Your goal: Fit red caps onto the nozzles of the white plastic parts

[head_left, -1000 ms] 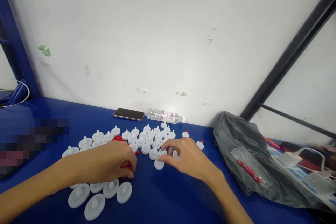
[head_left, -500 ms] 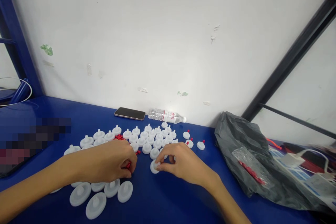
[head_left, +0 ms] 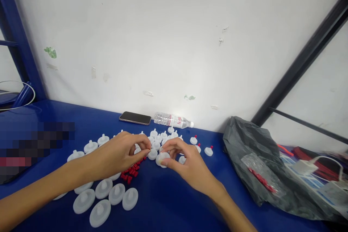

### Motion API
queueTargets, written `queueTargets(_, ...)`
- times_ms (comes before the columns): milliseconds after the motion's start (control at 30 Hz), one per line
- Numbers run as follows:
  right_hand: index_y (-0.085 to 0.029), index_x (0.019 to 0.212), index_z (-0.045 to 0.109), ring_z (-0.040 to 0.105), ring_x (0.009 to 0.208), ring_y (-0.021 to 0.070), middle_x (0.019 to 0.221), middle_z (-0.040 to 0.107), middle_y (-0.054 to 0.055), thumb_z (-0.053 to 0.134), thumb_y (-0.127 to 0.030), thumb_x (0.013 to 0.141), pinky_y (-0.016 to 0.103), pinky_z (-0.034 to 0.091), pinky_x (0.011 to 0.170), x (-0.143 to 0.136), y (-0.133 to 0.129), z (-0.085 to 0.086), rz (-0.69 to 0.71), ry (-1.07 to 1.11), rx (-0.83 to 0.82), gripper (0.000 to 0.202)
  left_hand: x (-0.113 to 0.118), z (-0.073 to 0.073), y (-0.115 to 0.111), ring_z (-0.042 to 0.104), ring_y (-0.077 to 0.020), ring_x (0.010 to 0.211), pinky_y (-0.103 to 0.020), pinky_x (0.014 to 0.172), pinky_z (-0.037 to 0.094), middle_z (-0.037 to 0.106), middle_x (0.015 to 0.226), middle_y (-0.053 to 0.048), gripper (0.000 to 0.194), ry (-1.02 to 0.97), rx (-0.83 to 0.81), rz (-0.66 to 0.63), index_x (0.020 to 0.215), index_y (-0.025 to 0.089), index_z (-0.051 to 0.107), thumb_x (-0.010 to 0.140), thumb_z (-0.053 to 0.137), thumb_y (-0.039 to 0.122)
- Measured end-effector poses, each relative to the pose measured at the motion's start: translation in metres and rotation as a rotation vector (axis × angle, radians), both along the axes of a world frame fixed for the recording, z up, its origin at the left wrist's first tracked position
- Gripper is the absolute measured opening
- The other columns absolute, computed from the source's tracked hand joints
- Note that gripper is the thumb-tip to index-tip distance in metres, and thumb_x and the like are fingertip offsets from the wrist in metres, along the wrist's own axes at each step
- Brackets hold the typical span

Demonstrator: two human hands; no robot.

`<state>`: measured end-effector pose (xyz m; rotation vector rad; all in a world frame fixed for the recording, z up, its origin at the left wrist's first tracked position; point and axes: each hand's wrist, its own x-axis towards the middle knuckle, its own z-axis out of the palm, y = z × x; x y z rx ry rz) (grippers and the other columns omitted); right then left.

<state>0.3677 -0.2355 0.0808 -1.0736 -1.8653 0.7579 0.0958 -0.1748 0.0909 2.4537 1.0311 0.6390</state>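
Note:
Both my hands are raised a little above a blue table (head_left: 168, 203), fingertips nearly meeting. My right hand (head_left: 185, 163) pinches a white plastic disc with a short stem (head_left: 162, 158). My left hand (head_left: 119, 154) has its thumb and forefinger pinched together right next to that disc; whatever small piece sits between them is hidden. Under my left hand lies a small heap of red caps (head_left: 131, 171). Several white discs (head_left: 106, 199) lie near the front left, and more white discs (head_left: 160, 138) spread behind my hands.
A phone (head_left: 135, 117) and a lying water bottle (head_left: 173, 120) rest against the white wall. A grey plastic bag (head_left: 261, 163) holding a clear packet of red pieces (head_left: 259, 177) sits at the right. Three discs with red caps (head_left: 202, 145) stand behind my right hand.
Both hands have lifted off the table and come together. My right hand has picked up a white disc; my left hand has left the red caps, now uncovered.

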Motion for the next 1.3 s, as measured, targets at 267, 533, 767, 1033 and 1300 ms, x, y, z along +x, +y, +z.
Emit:
queueTargets(267, -0.029, 0.109, 0.077, 0.072, 0.089, 0.0192, 0.101, 0.082, -0.002, 0.097, -0.065, 0.092, 0.031, 0.057, 0.081, -0.007, 0.001, -0.014, -0.031, -0.078, 0.151, 0.044, 0.007, 0.001, -0.009, 0.041, -0.0122, 0.046, -0.024, 0.048, 0.031, 0.047, 0.054, 0.009, 0.03, -0.132, -0.014, -0.038, 0.101, 0.028, 0.083, 0.107, 0.066, 0.052)
queueTargets(533, -0.028, 0.105, 0.081, 0.073, 0.082, 0.0181, 0.094, 0.081, -0.001, 0.094, -0.069, 0.094, 0.03, 0.059, 0.074, -0.009, 0.002, -0.016, -0.032, -0.055, 0.222, 0.045, 0.006, -0.006, -0.005, 0.05, -0.0103, 0.04, -0.02, 0.043, 0.034, 0.057, 0.049, 0.009, 0.029, -0.211, -0.045, -0.087, 0.101, 0.027, 0.085, 0.109, 0.07, 0.05)
queueTargets(767, -0.027, 0.113, 0.082, 0.077, 0.089, 0.0205, 0.101, 0.084, 0.002, 0.093, -0.066, 0.097, 0.032, 0.064, 0.078, -0.009, 0.002, -0.018, -0.058, -0.097, 0.236, 0.043, 0.007, -0.009, -0.004, 0.043, -0.0085, 0.038, -0.02, 0.042, 0.032, 0.056, 0.049, 0.01, 0.025, -0.249, 0.004, -0.148, 0.101, 0.028, 0.088, 0.109, 0.072, 0.047)
queueTargets(1033, -0.028, 0.117, 0.081, 0.077, 0.089, 0.0214, 0.104, 0.082, 0.004, 0.081, -0.06, 0.11, 0.032, 0.061, 0.077, -0.01, -0.002, -0.016, -0.043, -0.183, 0.303, 0.033, 0.01, -0.015, -0.007, 0.044, -0.0089, 0.045, -0.023, 0.047, 0.035, 0.075, 0.071, 0.004, 0.028, -0.226, 0.123, -0.151, 0.104, 0.027, 0.087, 0.112, 0.066, 0.045)
queueTargets(1300, -0.029, 0.144, 0.072, 0.08, 0.112, 0.0246, 0.131, 0.081, 0.008, 0.082, -0.025, 0.109, 0.04, 0.068, 0.102, -0.007, 0.001, -0.02, -0.018, -0.212, 0.375, 0.037, 0.004, -0.018, 0.0, 0.055, -0.0119, 0.045, -0.024, 0.051, 0.041, 0.068, 0.06, 0.009, 0.025, -0.158, 0.224, -0.073, 0.115, 0.029, 0.085, 0.115, 0.064, 0.042)
